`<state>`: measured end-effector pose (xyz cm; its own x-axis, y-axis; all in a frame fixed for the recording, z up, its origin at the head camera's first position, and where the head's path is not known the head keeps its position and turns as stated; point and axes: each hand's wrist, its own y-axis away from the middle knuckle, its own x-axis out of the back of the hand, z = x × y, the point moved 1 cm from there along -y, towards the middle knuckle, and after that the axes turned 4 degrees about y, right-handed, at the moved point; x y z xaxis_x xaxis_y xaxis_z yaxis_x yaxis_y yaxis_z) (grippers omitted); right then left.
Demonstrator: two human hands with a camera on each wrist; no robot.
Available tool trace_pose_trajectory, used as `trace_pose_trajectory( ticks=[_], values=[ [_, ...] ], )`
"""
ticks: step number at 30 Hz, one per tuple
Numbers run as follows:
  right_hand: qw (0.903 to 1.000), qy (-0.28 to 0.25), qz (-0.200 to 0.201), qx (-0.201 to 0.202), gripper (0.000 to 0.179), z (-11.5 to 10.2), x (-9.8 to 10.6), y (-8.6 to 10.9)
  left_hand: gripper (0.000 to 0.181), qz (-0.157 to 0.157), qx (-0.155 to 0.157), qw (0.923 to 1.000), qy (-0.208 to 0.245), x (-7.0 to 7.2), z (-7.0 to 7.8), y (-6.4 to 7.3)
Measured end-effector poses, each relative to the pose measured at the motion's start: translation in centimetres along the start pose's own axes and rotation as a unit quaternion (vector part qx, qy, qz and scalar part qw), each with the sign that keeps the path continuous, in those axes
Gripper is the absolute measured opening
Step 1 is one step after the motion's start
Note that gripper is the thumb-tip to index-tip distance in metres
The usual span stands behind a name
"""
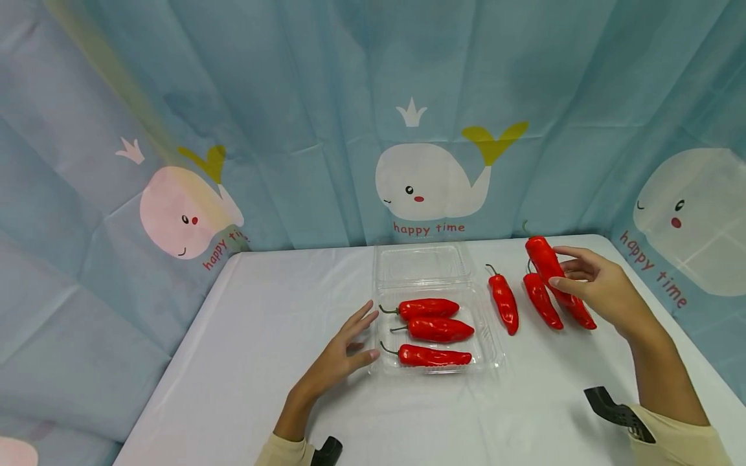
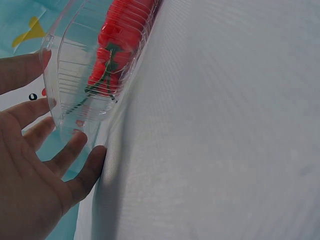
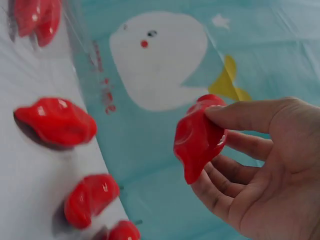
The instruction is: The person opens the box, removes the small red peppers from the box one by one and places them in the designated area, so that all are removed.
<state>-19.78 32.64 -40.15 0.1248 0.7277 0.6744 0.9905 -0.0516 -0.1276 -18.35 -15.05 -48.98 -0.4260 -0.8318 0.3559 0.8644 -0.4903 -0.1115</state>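
Note:
My right hand (image 1: 594, 285) holds a red chili pepper (image 1: 543, 255) above the table, thumb on one side and fingers on the other. The right wrist view shows the held pepper (image 3: 196, 142) with its tip downward. Beneath and beside that hand, more red peppers lie on the cloth, one (image 1: 542, 301) partly overlapped by the held one. My left hand (image 1: 338, 356) is at the left side of a clear plastic clamshell box (image 1: 489, 349), fingers spread, fingertips right at its rim in the left wrist view. Inside lie three red peppers (image 1: 440, 330) with green stems pointing left.
The box's lid (image 1: 422, 265) is folded back toward the rear edge. A white cloth (image 1: 245, 362) covers the table. Blue curtains (image 1: 303, 129) with printed whales hang behind and at both sides. One loose pepper (image 1: 504, 303) lies just right of the box.

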Motion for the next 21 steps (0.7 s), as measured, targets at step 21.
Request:
trace_pose_trajectory(
  ticks=[21],
  values=[
    [0.9948,0.027,-0.013,-0.097,0.079,7.7,4.2,-0.2,0.074,-0.001,0.0,1.0,0.0,0.0,0.0,0.0]
  ],
)
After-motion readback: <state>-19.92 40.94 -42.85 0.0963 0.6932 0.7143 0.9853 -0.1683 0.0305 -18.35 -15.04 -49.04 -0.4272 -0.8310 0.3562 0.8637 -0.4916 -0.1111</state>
